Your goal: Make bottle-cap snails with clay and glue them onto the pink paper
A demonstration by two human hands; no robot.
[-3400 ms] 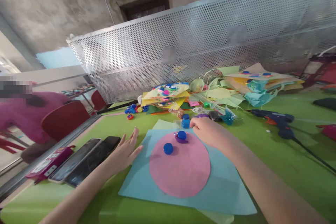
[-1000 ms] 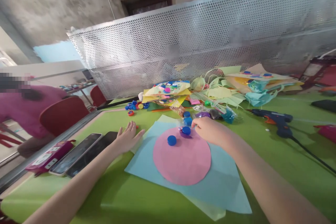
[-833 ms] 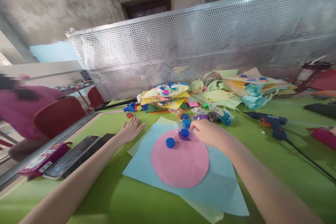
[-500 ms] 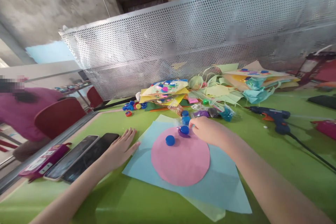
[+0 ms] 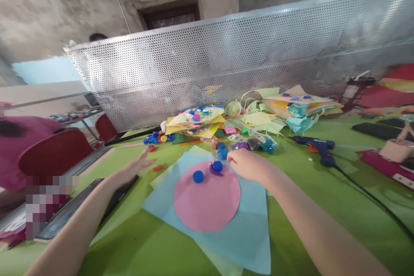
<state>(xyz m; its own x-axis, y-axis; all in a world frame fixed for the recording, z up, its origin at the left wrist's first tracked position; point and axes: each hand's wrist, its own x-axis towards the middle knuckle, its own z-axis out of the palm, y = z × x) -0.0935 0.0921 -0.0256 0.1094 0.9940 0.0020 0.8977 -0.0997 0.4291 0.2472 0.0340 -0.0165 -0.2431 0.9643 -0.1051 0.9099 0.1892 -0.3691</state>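
Observation:
My left hand [image 5: 132, 170] is raised over the table, its fingers stretched towards a red bottle cap [image 5: 151, 148]. A flat red piece [image 5: 158, 167] lies by its fingertips. My right hand [image 5: 247, 164] is closed, with thumb and fingers pressed together; whatever they hold, if anything, is hidden. It hovers at the upper right edge of a pink paper circle [image 5: 207, 207], which lies on light blue paper [image 5: 255, 228]. On the circle are a blue bottle cap [image 5: 198, 176] and another blue cap [image 5: 217, 166] on a small purple piece. More blue caps [image 5: 222, 154] stand just beyond.
A glue gun [image 5: 318, 148] with a black cord lies at the right. Paper crafts [image 5: 197, 118], bagged pieces and several caps [image 5: 158, 137] line the back before a perforated metal screen [image 5: 181, 69]. Phones [image 5: 74, 209] lie at the left; a person in pink [image 5: 30, 146] sits beyond. Another hand [image 5: 399, 146] shows far right.
My left hand has lifted from beside the phones and moved forward towards the red cap. My right hand has drawn slightly away from the blue cap on the circle. The camera view has shifted.

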